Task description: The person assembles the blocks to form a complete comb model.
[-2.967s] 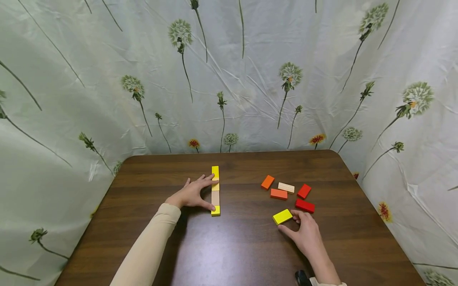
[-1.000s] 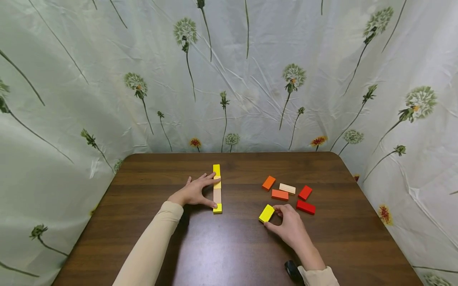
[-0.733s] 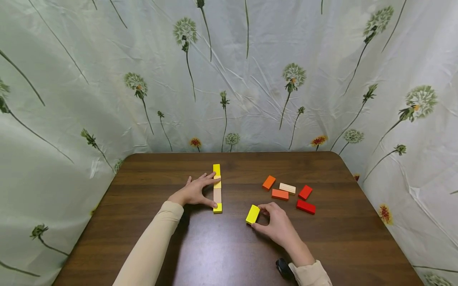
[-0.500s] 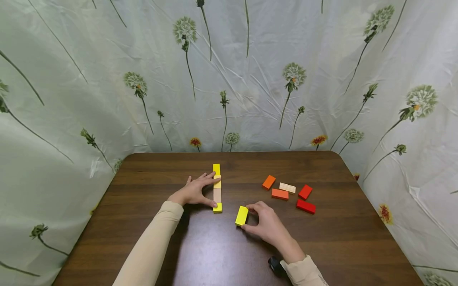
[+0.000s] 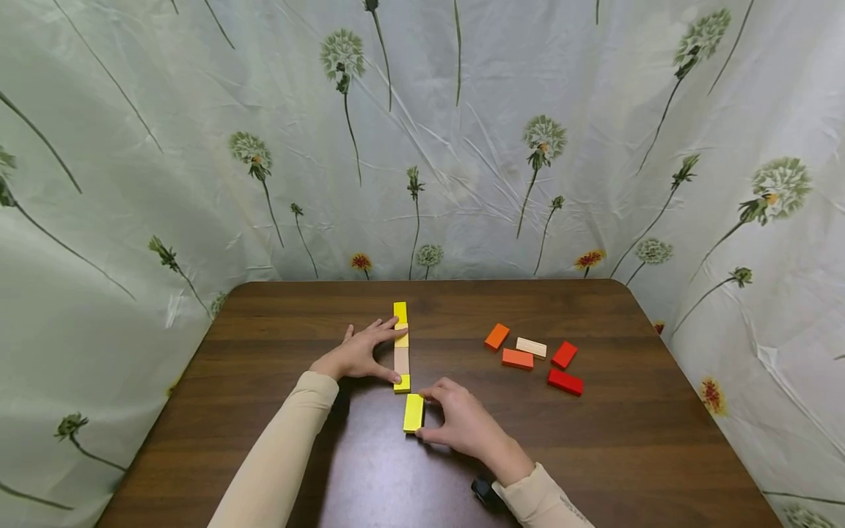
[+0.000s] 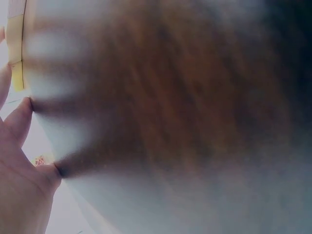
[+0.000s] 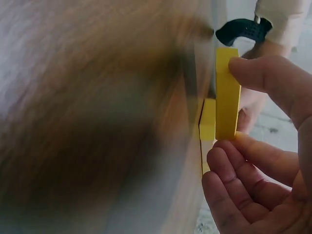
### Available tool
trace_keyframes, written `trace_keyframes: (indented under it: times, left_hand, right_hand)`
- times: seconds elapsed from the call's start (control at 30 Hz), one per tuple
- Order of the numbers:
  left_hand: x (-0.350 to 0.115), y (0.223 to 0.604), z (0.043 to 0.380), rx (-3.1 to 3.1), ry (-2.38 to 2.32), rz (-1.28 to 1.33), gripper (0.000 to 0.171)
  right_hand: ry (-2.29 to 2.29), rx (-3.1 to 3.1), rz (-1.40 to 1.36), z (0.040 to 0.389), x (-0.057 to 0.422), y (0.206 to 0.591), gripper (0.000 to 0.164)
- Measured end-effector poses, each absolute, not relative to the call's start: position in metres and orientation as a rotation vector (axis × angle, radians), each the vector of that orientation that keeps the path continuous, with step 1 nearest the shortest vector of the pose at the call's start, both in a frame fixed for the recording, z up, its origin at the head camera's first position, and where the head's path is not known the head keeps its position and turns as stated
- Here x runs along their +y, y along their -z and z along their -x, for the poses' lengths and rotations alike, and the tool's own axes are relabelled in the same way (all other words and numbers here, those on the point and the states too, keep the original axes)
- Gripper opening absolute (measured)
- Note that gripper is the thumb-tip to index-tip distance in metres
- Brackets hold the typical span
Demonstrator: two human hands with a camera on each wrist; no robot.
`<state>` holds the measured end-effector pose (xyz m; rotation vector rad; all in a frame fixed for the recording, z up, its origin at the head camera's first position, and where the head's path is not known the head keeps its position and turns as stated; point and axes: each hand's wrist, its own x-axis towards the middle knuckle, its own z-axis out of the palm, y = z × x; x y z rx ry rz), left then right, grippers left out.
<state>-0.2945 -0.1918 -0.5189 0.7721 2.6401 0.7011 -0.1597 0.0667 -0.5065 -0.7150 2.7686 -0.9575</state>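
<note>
A straight row of flat wooden blocks runs away from me at the centre-left: a bright yellow one [image 5: 400, 311] at the far end, a paler yellow one, a natural-wood one [image 5: 401, 361], and another yellow one [image 5: 404, 385] nearest me. My left hand [image 5: 356, 357] has thumb and index finger spread along this row, the thumb touching the near yellow block. Just below the row's near end, my right hand [image 5: 465, 424] pinches a loose yellow block [image 7: 226, 92] by its two ends between thumb and fingers. In the head view that block points lengthwise along the row, slightly right of it.
To the right on the brown wooden table [image 5: 627, 440] lie two orange blocks [image 5: 518, 358], a ridged natural-wood block [image 5: 531, 347] and two red blocks [image 5: 565, 382]. A flower-printed curtain [image 5: 422, 147] hangs behind the far table edge.
My right hand has carried the yellow block leftward from beside the red blocks to the row's near end, turning it lengthwise. The left hand has stayed on the row.
</note>
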Motion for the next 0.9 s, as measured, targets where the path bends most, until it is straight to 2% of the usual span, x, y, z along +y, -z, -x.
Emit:
trace_keyframes:
  times: [0.9]
  left_hand:
    - [-0.191, 0.518, 0.294, 2.626, -0.698, -0.738, 0.102]
  right_hand:
    - [0.789, 2.731, 0.804, 0.166, 0.045, 0.513, 0.058]
